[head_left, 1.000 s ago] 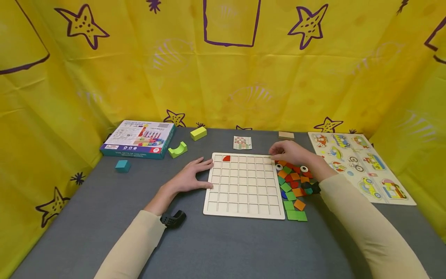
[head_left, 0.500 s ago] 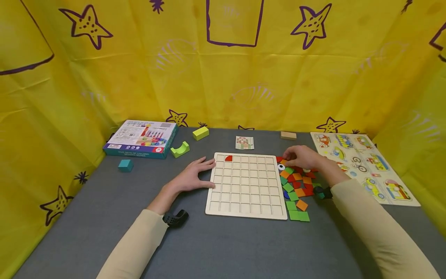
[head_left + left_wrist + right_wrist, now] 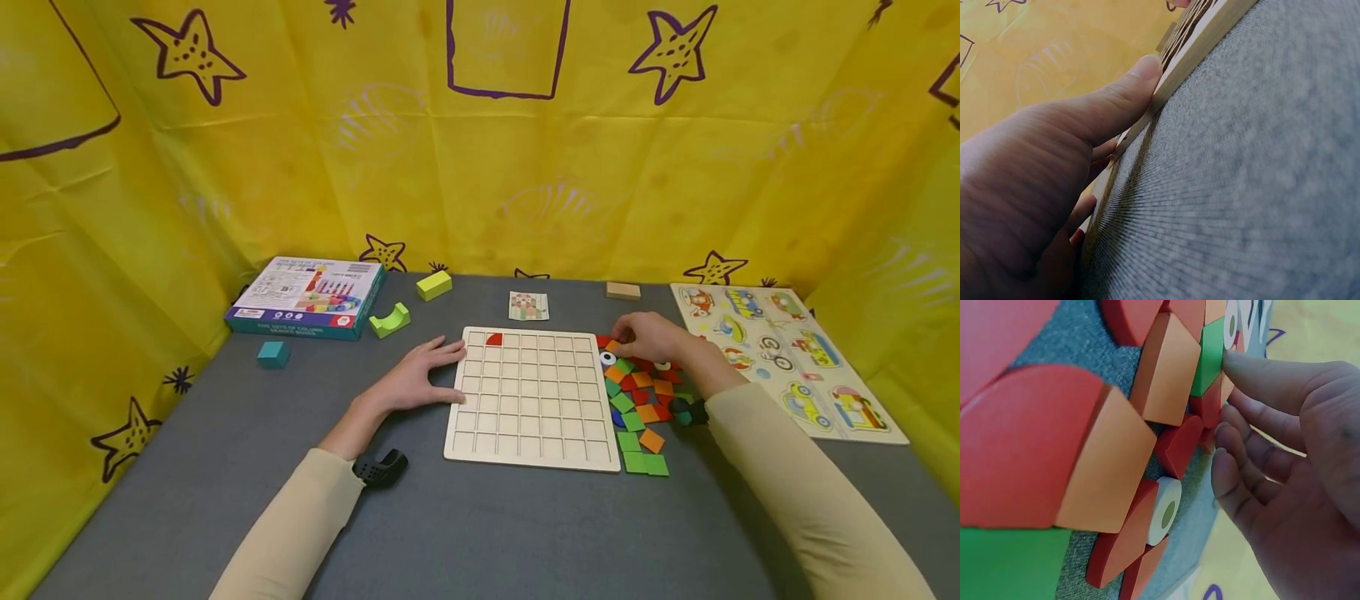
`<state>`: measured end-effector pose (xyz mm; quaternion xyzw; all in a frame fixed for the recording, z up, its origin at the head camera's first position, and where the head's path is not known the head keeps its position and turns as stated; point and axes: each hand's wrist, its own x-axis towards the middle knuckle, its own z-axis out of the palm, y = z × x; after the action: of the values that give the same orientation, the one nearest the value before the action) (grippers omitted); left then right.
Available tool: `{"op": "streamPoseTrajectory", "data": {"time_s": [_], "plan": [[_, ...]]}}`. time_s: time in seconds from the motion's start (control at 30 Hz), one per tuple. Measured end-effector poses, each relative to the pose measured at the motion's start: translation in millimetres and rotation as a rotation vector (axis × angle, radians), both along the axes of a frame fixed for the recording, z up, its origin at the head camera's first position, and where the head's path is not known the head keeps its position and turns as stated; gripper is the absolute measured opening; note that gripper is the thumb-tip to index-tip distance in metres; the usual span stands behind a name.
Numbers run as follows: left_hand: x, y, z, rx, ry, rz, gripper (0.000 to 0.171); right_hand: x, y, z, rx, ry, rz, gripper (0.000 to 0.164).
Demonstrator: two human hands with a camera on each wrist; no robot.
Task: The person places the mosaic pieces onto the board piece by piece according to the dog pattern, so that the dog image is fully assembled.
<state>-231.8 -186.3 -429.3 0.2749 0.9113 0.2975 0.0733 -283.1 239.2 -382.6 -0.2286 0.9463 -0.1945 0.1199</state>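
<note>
My left hand (image 3: pixel 411 379) rests at the left edge of a pale wooden grid board (image 3: pixel 532 400), thumb and fingertips touching its rim. The left wrist view shows that thumb (image 3: pixel 1116 100) extended along the board's side. A red quarter-round tile (image 3: pixel 494 339) sits in the top row of squares. To the right of the board, my right hand (image 3: pixel 656 342) reaches into the far end of a pile of coloured tiles (image 3: pixel 633 400). Seen from the right wrist, its thumb and fingertips (image 3: pixel 1230 359) are beside green, red and orange tiles; whether they pinch one is hidden.
A small pattern card (image 3: pixel 528 306) lies behind the board, and a tan block (image 3: pixel 623 290) to its right. A picture puzzle board (image 3: pixel 787 358) is at the far right. On the left are a box (image 3: pixel 307 296), a teal cube (image 3: pixel 273 355), a yellow block (image 3: pixel 434 287) and a green arch (image 3: pixel 390 321).
My right hand has moved from the board's upper right corner to the right, down to the tile pile. The left hand has stayed on the board's edge. The head view has shifted slightly.
</note>
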Motion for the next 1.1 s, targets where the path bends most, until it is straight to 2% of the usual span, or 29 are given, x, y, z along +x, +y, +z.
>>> {"op": "streamPoseTrajectory", "data": {"time_s": [0.17,0.37,0.63,1.1], "plan": [[-0.9,-0.6,-0.5,0.000,0.013,-0.005,0.084,-0.7,-2.8,0.8,-0.014,-0.028,-0.025,0.022],[-0.3,0.1,0.2,-0.007,-0.013,0.007,0.085,-4.8,-6.2,2.3,-0.073,-0.037,-0.019,0.013],[-0.3,0.4,-0.4,-0.012,-0.018,0.016,0.085,-8.3,-19.6,3.7,-0.211,-0.021,-0.075,0.011],[-0.5,1.2,-0.9,0.001,-0.011,0.027,0.085,-17.0,-94.1,5.6,-0.307,-0.043,0.072,0.010]]}}
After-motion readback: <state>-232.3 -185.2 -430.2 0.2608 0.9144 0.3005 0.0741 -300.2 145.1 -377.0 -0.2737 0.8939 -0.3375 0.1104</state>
